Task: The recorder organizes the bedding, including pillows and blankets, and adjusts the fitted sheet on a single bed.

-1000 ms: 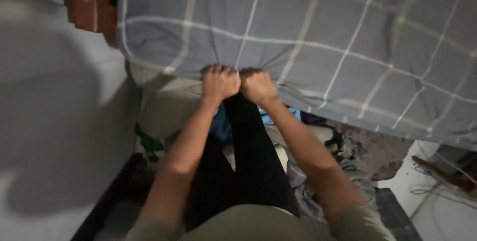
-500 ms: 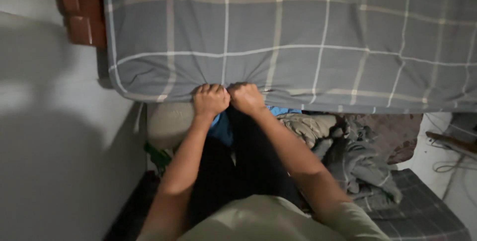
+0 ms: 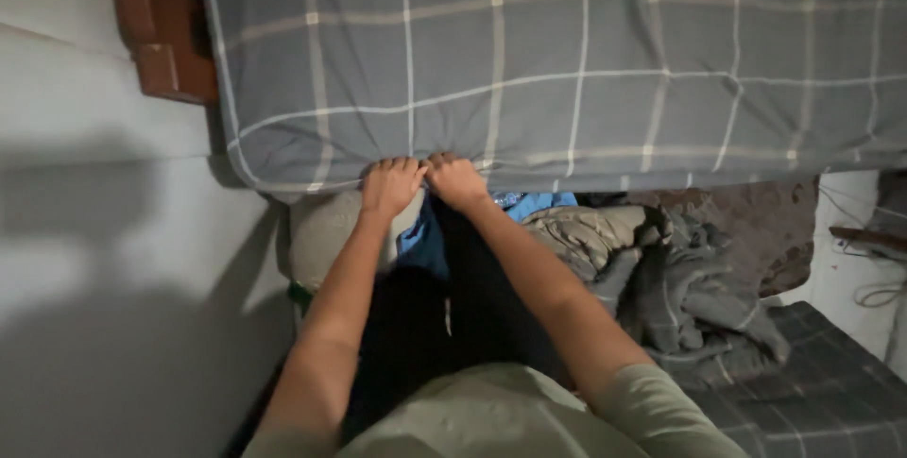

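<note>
A grey checked bedsheet with pale lines covers a mattress across the top of the view. My left hand and my right hand sit side by side at the sheet's lower edge, near its left corner. Both hands have their fingers curled over that edge, gripping the fabric. The fingertips are hidden under the sheet. My forearms reach up from the bottom of the view over my dark trousers.
A white wall stands close on the left. A brown wooden headboard shows at the top left. A heap of grey and olive clothes and a blue cloth lie below the mattress. Cables trail at the right.
The view has swung so the mattress edge now runs level. My two hands stay clenched on the sheet's edge and have shifted slightly toward the left corner.
</note>
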